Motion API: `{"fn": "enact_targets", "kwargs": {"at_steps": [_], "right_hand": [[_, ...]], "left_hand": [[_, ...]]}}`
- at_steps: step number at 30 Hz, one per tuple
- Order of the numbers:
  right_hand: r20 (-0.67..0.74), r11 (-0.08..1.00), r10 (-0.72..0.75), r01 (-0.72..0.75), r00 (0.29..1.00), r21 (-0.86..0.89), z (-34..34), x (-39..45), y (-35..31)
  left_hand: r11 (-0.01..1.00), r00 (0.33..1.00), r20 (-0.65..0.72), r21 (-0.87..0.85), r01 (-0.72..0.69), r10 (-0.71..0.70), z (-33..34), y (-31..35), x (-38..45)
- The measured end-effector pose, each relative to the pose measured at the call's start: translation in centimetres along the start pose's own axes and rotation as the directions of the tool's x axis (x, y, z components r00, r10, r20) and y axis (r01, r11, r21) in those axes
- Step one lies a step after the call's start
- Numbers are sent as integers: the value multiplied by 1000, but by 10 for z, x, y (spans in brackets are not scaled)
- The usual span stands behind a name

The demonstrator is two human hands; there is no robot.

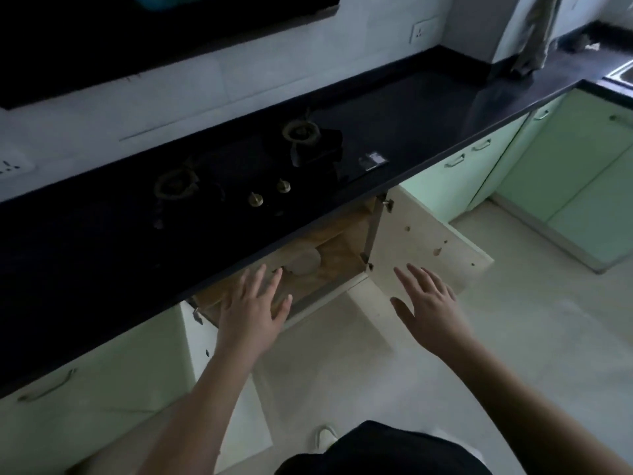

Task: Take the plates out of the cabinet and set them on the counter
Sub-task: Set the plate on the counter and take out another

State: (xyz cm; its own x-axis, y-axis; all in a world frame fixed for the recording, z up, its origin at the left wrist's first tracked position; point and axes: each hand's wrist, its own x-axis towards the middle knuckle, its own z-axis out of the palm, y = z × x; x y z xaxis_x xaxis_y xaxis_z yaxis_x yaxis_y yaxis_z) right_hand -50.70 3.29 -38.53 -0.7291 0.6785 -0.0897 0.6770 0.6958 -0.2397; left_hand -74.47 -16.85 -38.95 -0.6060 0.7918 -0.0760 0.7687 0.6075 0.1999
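Both hands are spread wide and hold nothing: left hand [255, 305] at the open cabinet [329, 255], right hand [424, 299] before its swung-out door [424, 234]. Pale round plates [305, 262] stand inside, dim and partly hidden under the black table [102, 255].

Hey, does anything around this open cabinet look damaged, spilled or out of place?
Nothing looks spilled or broken. The cabinet doors stand open, with pale round plates inside. Both the left hand and right hand are empty. The dim light hides finer detail.
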Motion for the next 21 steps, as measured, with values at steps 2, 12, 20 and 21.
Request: {"fn": "enact_targets", "kwargs": {"at_steps": [2,12,20,21], "right_hand": [[-24,997,-70,70,997,-11,-2,18,-6],[50,910,-414,414,909,20,9,124,-16],[176,780,-621,623,764,49,17,185,-8],[185,765,-638,642,747,51,20,188,-12]], "left_hand": [[999,1000,2,32,7,-7,3,1,5],[974,974,48,60,216,-219,39,23,15],[885,887,6,61,461,-462,32,66,33],[880,883,-7,69,470,-470,32,69,34]]}}
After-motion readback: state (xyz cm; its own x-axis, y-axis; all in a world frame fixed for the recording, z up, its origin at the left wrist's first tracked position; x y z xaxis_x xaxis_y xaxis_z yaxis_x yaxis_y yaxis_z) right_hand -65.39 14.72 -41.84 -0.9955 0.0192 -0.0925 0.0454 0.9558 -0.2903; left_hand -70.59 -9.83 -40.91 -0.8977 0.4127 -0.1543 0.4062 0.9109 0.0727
